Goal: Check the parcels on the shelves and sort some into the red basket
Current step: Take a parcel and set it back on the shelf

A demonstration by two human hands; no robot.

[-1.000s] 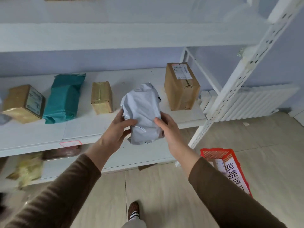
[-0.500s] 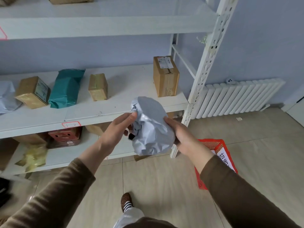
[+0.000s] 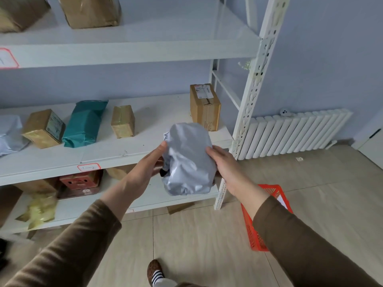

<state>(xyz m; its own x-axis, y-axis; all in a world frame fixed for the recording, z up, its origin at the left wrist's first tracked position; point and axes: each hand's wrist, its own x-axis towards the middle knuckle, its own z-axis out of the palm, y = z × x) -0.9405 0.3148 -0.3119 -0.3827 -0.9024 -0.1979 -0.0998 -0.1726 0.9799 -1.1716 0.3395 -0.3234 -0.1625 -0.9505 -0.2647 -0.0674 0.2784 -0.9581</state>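
A crumpled grey plastic parcel (image 3: 188,160) is held in the air in front of the middle shelf (image 3: 107,156). My left hand (image 3: 148,166) grips its left side, thumb on top. My right hand (image 3: 224,162) holds its right side, fingers curled behind it. The red basket (image 3: 251,228) stands on the floor at the lower right, mostly hidden by my right forearm. On the middle shelf sit a tall cardboard box (image 3: 205,106), a small taped box (image 3: 123,121), a teal bag (image 3: 86,123) and another taped box (image 3: 43,128).
The white shelf post (image 3: 248,104) rises just right of the parcel. A white radiator (image 3: 294,133) lines the wall on the right. Brown boxes (image 3: 91,11) stand on the top shelf. The lower shelf holds a red box (image 3: 80,181) and a yellow bag (image 3: 39,210). My shoe (image 3: 154,270) is below.
The grey parcel has come off the shelf and been turned over in both hands, its plain side now facing me. The view has pulled back and tilted upward.
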